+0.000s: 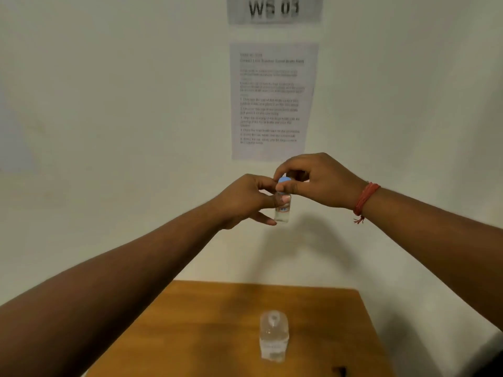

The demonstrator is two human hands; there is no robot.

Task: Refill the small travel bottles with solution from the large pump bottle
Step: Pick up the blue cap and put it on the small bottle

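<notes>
The wooden worktop (190, 336) sits low in the head view, against a pale wall that carries a printed instruction sheet (273, 102) and a sign reading WS 03 (274, 9).

On the worktop stands the large bottle (273, 339), clear, part full of clear liquid and apparently uncapped, though blur hides its top. It probably feels heavier than it looks, smooth and slick if wet, so a full grip round its body would suit best.

Raised well above it, in front of the wall, is the small travel bottle (283, 210). It is clear, light and likely of stiff plastic. The left hand (245, 200) pinches its upper body, with lower fingers loose. The right hand (313, 180), a red thread (364, 200) at its wrist, grips the blue cap (284, 180) from above, seemingly to twist it. Nothing stands between the hands and the large bottle; a small dark object (340, 371) lies near the worktop's front edge.
</notes>
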